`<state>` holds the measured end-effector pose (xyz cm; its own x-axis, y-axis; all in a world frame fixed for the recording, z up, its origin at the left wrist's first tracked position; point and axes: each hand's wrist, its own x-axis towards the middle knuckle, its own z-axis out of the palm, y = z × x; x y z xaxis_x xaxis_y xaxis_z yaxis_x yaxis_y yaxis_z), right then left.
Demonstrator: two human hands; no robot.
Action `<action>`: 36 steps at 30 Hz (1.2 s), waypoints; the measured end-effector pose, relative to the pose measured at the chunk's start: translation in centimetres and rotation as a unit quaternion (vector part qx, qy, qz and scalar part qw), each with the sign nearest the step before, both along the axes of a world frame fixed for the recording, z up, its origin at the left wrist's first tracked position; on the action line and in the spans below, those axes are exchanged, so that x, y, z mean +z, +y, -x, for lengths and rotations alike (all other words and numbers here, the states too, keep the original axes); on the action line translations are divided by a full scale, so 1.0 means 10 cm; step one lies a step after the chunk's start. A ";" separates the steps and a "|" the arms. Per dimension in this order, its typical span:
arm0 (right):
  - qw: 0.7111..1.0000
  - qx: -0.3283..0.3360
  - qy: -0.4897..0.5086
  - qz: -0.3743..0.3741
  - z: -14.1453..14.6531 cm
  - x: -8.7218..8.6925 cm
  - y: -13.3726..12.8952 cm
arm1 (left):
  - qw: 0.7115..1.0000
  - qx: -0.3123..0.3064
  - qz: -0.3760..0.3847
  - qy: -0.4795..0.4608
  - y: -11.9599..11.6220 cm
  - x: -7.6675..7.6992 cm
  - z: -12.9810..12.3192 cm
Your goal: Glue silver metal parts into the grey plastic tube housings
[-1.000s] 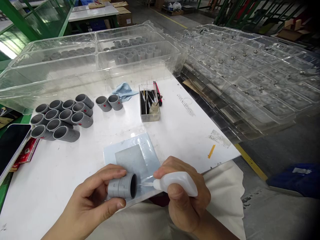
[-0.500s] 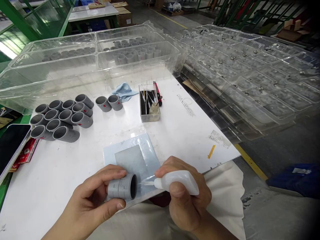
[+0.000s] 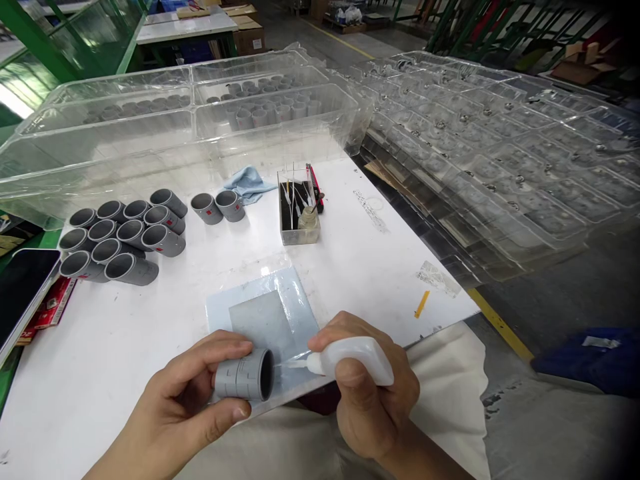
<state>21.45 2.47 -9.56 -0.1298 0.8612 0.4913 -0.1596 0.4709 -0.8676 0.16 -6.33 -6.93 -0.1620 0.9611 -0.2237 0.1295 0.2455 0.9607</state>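
Between the thumb and fingers of my left hand (image 3: 185, 393) is a grey plastic cylinder (image 3: 245, 377), lying on its side with its open end facing right. My right hand (image 3: 380, 400) is closed around a small white squeeze bottle (image 3: 357, 360) with a thin nozzle. The nozzle points left, its tip close to the cylinder's rim; whether it touches, I cannot tell. Beneath both hands a light blue sheet (image 3: 217, 310) with a grey square pad (image 3: 263, 323) lies at the table's front edge.
Several grey cylinders (image 3: 133, 267) stand at the left of the white table (image 3: 200, 273). Behind the sheet are a clear box of tools (image 3: 300, 235) and a blue cloth (image 3: 249, 183). Clear plastic trays (image 3: 145, 137) line the back; more trays (image 3: 500, 147) lie right. A phone (image 3: 25, 293) is left.
My right hand and the bottle have shifted very slightly to the left. My left hand and the cylinder stay almost where they were.
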 end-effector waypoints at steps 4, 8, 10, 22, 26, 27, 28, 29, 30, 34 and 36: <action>1.000 -0.023 0.001 0.013 0.00 0.00 -0.01 | 1.000 0.000 -0.001 0.002 0.00 0.01 -0.01; 0.999 -0.024 0.011 0.019 0.01 -0.01 -0.01 | 0.999 -0.048 -0.019 0.006 0.00 -0.01 0.05; 0.999 -0.024 0.021 0.022 0.01 -0.02 -0.01 | 0.998 -0.056 -0.025 0.013 -0.01 -0.03 0.08; 0.988 -0.056 0.106 0.096 0.00 0.15 0.02 | 0.995 0.011 0.089 -0.032 -0.04 0.07 -0.01; 0.989 -0.056 0.106 0.092 -0.03 0.19 0.03 | 0.994 0.048 0.085 -0.049 0.02 0.09 -0.05; 0.989 -0.053 0.103 0.088 -0.04 0.17 0.03 | 0.994 0.072 0.069 -0.044 0.03 0.09 -0.05; 0.990 -0.047 0.098 0.086 -0.05 0.14 0.02 | 0.993 0.093 0.051 -0.047 0.04 0.08 -0.06; 0.991 -0.040 0.091 0.084 -0.07 0.11 0.01 | 0.992 0.106 0.033 -0.059 0.05 0.07 -0.07; 0.993 -0.032 0.084 0.079 -0.08 0.07 0.00 | 0.991 0.111 0.019 -0.076 0.06 0.07 -0.08; 0.997 -0.031 0.050 0.042 -0.07 -0.01 -0.03 | 0.991 0.097 0.014 -0.093 0.06 0.06 -0.12; 0.999 -0.028 0.025 0.035 -0.05 0.01 -0.04 | 0.994 0.086 0.003 -0.070 0.03 0.05 -0.14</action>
